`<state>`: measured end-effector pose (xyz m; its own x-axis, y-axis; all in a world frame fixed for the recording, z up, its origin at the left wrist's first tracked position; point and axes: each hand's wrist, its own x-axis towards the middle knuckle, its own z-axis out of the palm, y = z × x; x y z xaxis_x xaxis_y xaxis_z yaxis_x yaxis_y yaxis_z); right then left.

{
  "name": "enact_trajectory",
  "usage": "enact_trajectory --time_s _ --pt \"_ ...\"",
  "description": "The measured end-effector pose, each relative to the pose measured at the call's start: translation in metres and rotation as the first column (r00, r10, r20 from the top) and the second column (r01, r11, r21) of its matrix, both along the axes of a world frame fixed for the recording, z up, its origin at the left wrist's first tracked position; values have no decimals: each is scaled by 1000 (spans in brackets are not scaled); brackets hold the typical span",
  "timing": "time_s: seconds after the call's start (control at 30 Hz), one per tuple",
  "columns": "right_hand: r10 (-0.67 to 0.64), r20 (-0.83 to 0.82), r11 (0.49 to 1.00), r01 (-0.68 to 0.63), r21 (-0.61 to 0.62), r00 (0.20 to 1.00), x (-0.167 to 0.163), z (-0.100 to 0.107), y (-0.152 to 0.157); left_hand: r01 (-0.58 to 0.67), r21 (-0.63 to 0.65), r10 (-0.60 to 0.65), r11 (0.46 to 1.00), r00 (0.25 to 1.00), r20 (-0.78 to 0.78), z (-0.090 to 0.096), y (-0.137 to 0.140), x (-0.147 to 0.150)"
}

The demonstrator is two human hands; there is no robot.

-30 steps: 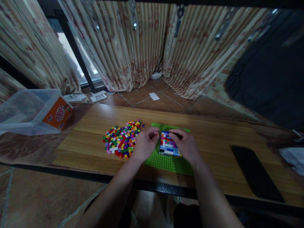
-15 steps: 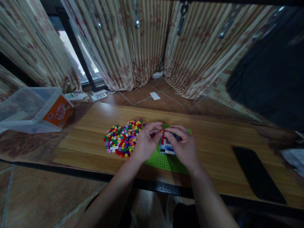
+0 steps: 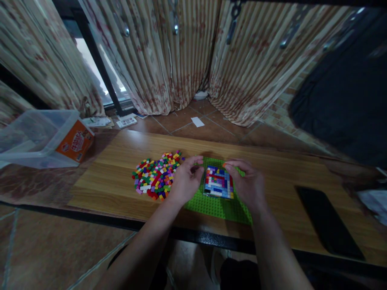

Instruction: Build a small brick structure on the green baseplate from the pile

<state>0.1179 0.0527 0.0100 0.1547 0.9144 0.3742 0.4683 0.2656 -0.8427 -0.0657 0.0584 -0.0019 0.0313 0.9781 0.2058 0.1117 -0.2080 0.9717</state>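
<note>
My right hand point(image 3: 248, 181) pinches a small orange toy brick point(image 3: 224, 164) between thumb and forefinger, above the far right side of a multicoloured block of bricks point(image 3: 218, 183). That block, in red, blue, white and purple, sits on a green studded baseplate point(image 3: 216, 207). Just left of the block, my left hand point(image 3: 187, 179) hovers with thumb and fingers slightly apart, and nothing shows between them. Beside it on the left lies a heap of loose bricks point(image 3: 157, 175) in many colours.
A wooden tabletop point(image 3: 272, 193) carries everything, with a black phone-like slab point(image 3: 328, 221) at the right. A clear plastic bin point(image 3: 39, 137) with an orange label stands at the far left. Striped curtains point(image 3: 187, 60) hang behind the table.
My right hand has moved right, away from the left hand, carrying the orange brick. The brick block is now uncovered. My left hand has barely moved.
</note>
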Motion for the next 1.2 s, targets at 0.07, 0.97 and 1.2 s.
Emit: enact_trajectory --time_s 0.07,0.97,1.2 --pt "17 16 998 -17 -53 1000 7 -4 2 -12 -15 12 1000 998 -55 -3 2 -1" --pt "44 -55 961 -57 -269 998 -4 -10 5 36 -108 -47 993 994 -101 7 -7 8" --pt "39 6 964 -36 -265 999 -6 -7 5 37 -83 -49 996 988 -146 10 -8 8"
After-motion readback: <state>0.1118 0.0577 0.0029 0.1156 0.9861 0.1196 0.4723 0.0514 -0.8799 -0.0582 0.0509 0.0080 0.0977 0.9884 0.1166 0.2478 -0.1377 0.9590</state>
